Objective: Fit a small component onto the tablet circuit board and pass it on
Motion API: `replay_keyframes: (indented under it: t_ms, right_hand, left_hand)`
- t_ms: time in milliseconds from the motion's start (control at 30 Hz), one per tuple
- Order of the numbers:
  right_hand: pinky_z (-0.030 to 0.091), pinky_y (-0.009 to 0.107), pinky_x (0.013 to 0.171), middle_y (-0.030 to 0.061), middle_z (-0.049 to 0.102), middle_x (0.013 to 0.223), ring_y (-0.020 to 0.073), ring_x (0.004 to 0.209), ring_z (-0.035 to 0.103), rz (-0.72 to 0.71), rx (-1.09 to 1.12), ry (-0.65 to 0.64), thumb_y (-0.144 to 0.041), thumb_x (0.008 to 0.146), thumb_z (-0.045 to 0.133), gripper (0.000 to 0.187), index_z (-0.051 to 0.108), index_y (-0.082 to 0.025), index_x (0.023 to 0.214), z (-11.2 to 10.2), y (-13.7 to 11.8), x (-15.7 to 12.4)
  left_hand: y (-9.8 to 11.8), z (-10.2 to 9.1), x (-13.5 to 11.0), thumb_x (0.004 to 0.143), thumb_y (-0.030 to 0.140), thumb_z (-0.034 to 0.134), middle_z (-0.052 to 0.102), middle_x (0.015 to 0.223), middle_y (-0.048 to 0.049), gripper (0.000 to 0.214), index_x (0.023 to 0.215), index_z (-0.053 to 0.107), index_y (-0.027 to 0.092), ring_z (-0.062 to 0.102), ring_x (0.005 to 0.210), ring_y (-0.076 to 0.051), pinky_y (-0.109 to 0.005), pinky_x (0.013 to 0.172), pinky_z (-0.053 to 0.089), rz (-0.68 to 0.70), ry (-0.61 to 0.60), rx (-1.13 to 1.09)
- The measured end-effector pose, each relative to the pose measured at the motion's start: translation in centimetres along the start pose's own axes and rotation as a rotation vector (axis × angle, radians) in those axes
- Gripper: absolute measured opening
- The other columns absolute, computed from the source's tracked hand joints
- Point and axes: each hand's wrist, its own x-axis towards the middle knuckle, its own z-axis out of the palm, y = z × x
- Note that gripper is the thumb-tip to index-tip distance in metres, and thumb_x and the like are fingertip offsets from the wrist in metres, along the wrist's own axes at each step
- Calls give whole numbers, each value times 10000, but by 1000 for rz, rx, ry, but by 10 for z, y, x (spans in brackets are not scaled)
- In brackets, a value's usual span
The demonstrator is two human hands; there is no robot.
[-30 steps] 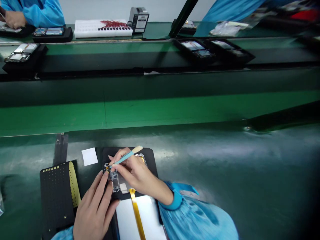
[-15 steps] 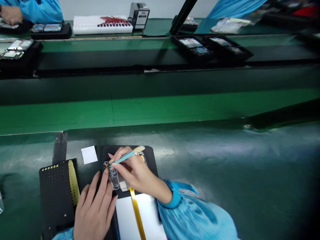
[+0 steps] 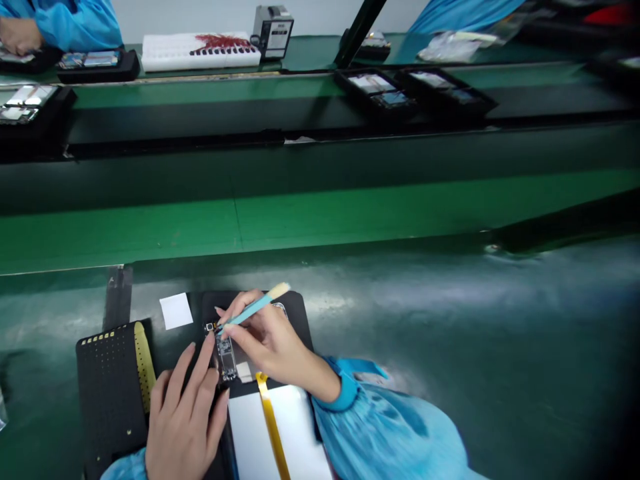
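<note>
My right hand pinches a slim light-blue tool with a cream-coloured end pointing up and right. Its lower tip meets the top of a small circuit board, beside a little square camera-like part. My left hand lies with fingers spread, its index fingertip touching the board's upper left edge. The board belongs to an opened device with a silvery white panel crossed by a yellow-gold strip. Beneath it is a black pad. My right fingers partly hide the device's top.
A black perforated sheet with a yellow inner side lies folded to the left. A white paper square sits above it. Beyond, black trays with opened devices stand on a belt. A person's hand is at the far left.
The tool's cream end has swung slightly up, so it stands steeper. My left fingers have shifted, with the middle finger more bent. The view has moved slightly.
</note>
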Motion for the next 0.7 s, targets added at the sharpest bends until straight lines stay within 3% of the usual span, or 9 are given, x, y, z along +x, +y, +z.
replay_keyframes:
  t_ms: [233,433,533,700]
  right_hand:
    - [545,391,848,-60,566,734,106,638,586,94,448,380,-282,853,649,129,525,-247,863,-2,-4,7]
    - [562,311,658,-57,575,655,116,579,573,154,514,371,-344,848,645,139,561,-233,851,-4,-2,7]
    - [519,273,565,-54,582,653,115,535,566,162,445,361,-357,853,629,152,552,-234,898,-4,0,6]
    - [476,251,554,-43,579,694,110,544,557,131,310,325,-349,875,589,148,538,-233,952,-3,2,5]
  left_hand:
    - [-2,-9,10,965,183,373,698,1107,-95,236,914,599,134,585,870,-258,-394,804,343,153,-44,147]
    - [-4,-10,20,970,260,415,726,1007,-83,220,892,600,172,588,909,-237,-387,835,338,4,67,-38]
    - [-7,-9,22,947,248,466,719,959,-102,177,977,620,166,581,920,-242,-380,828,340,22,119,18]
    - [-9,-9,26,945,265,444,684,983,-143,277,1060,665,145,556,925,-284,-414,825,313,22,45,164]
